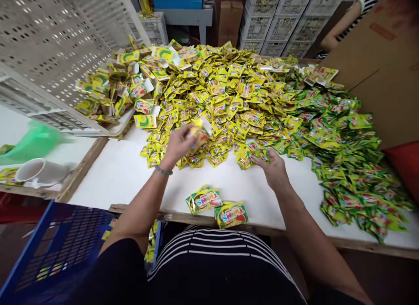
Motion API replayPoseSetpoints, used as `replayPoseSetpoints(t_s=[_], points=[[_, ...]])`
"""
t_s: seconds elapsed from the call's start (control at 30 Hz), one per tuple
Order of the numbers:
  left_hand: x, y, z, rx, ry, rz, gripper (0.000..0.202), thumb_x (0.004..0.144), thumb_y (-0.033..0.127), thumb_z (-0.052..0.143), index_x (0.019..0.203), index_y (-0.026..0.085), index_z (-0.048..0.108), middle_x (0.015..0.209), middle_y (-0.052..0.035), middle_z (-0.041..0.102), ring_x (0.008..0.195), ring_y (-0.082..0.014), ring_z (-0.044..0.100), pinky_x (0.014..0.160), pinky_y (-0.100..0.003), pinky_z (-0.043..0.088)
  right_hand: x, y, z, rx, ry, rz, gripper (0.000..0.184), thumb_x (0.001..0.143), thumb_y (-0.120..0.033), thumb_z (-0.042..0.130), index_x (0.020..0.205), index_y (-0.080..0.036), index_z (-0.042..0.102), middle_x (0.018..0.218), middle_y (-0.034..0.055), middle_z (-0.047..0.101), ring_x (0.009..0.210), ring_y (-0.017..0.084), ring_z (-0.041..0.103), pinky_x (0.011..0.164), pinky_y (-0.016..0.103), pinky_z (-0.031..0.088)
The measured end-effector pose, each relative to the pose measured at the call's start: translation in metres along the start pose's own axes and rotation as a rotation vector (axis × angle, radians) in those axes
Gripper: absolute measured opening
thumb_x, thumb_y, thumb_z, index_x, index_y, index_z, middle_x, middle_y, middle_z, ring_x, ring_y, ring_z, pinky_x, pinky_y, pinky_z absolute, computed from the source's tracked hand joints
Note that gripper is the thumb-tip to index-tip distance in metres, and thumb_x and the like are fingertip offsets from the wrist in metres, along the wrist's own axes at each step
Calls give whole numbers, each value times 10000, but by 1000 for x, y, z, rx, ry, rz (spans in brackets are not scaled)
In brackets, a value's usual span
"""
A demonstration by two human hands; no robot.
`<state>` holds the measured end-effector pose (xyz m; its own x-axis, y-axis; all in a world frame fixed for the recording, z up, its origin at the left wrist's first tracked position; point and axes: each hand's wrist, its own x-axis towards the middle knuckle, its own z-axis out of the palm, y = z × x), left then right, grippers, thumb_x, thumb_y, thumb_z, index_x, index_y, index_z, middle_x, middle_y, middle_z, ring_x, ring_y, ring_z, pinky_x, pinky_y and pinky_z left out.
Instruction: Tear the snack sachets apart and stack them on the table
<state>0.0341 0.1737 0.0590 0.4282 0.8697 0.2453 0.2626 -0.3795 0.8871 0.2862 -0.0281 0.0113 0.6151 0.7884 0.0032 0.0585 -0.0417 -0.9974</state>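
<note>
My left hand (179,144) is closed round a small yellow box (200,131), blurred by motion, whose white flap stands up. It hovers at the front of a heap of yellow sachets (222,95). Further right, my right hand (274,170) pinches a green sachet (261,154) between thumb and fingers, beside some yellow sachets at the heap's edge. Between my forearms two printed boxes lie near the table's front edge: a left box (206,201) with sachets or wrapping next to it, and a right box (231,215).
Green sachets (340,143) spread along the right side, by a cardboard box (382,64). At left, a tipped white crate (62,47) spills small yellow boxes (98,88). A white mug (36,170) stands left; a blue crate (65,239) sits below. Another person's arm (343,23) shows behind.
</note>
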Motion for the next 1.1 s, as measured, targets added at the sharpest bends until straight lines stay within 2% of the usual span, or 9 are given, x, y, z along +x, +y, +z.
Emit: replayPoseSetpoints(t_s=[0.07,0.13,0.3,0.37,0.5,0.7,0.9,1.0,1.1], points=[[-25,9,21,-92,-226,-32,298,731,307,703,988,156,706,935,-38,709,832,-183,620,738,-267,468,1,-6,3,-61,-40,-83,445,650,-400,787,1022,-223,616,1075,42,648,1042,214,598,944,407,493],[-40,13,37,-160,-351,-85,275,709,329,716,926,160,723,876,-33,703,771,-171,613,672,-250,456,3,-17,5,-129,-108,-154,420,685,-375,760,1048,-234,604,1111,42,636,1111,216,573,981,395,465],[-48,9,54,-386,-496,-234,350,673,398,763,897,136,703,765,-23,657,645,-113,555,599,-225,405,8,-40,11,-281,-232,-213,312,748,-329,679,1040,-233,619,1071,36,649,1075,224,597,947,382,477],[-49,6,57,-479,-485,-285,400,674,449,767,898,127,684,762,-21,648,640,-101,548,597,-219,401,11,-44,18,-282,-218,-200,297,738,-330,680,1010,-219,633,1007,33,665,987,220,623,900,379,496],[-53,-1,59,-578,-459,-365,504,633,514,794,910,117,654,747,-13,640,628,-89,545,594,-212,398,13,-42,37,-177,-38,-229,300,707,-344,714,959,-204,632,927,25,677,909,204,629,878,379,504],[-56,-10,56,-598,-384,-332,522,675,567,744,934,126,637,734,-6,629,632,-91,524,606,-218,388,7,-28,63,-100,80,-209,277,697,-359,739,884,-195,618,846,13,668,836,183,631,859,382,516],[-59,-16,59,-310,-359,-173,363,799,495,641,905,148,654,683,13,565,591,-97,436,577,-231,332,9,-20,74,45,209,-186,316,669,-369,757,881,-207,587,859,8,646,834,171,639,837,364,538],[-59,-17,62,-378,-297,-196,374,818,508,610,909,146,635,723,6,584,627,-104,464,615,-236,365,5,-20,77,19,231,-207,295,677,-356,744,863,-198,579,825,7,628,826,168,624,823,352,531],[-59,-16,63,-488,-254,-245,405,794,533,630,884,138,628,742,0,595,663,-105,487,646,-236,384,0,-21,73,-25,186,-149,308,648,-344,759,849,-189,584,784,7,628,797,176,617,819,368,522]])
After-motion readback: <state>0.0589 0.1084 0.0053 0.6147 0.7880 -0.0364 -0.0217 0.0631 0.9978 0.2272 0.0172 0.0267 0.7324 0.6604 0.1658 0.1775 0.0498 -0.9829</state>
